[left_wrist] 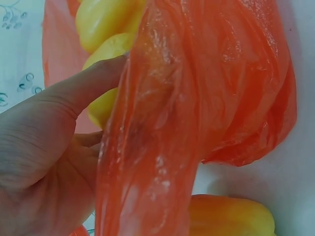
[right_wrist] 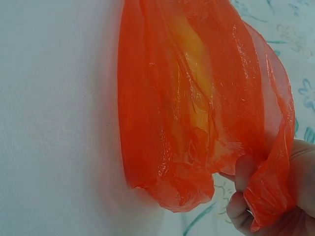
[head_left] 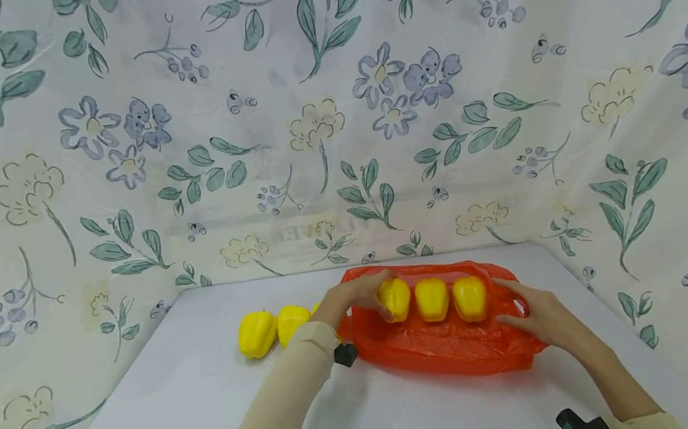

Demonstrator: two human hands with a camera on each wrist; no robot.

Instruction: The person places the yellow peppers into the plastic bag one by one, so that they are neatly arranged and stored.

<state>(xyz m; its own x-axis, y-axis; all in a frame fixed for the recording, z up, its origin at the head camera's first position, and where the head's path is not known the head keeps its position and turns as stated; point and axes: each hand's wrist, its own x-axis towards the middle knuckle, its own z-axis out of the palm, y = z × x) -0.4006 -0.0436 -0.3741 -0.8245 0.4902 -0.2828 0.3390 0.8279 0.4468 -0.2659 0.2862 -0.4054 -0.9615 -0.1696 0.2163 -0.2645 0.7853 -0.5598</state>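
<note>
A red plastic bag (head_left: pixel 443 355) lies spread open on the table, with three yellow bell peppers in a row inside it. My left hand (head_left: pixel 355 296) reaches in at the bag's left end and grips the leftmost yellow bell pepper (head_left: pixel 396 300). In the left wrist view the thumb lies against that pepper (left_wrist: pixel 106 105), while red film hides part of the fingers. Beside it sit the middle pepper (head_left: pixel 432 300) and the right one (head_left: pixel 471 299). At the bag's right end my right hand (head_left: pixel 542 316) holds its gathered edge; the right wrist view shows fingers curled round the film (right_wrist: pixel 270 191).
Outside the bag, on the left of the white table (head_left: pixel 168 404), are more yellow bell peppers (head_left: pixel 258 335), one partly hidden by the left wrist. A flower-printed curtain (head_left: pixel 289 178) hangs behind the table and along its sides.
</note>
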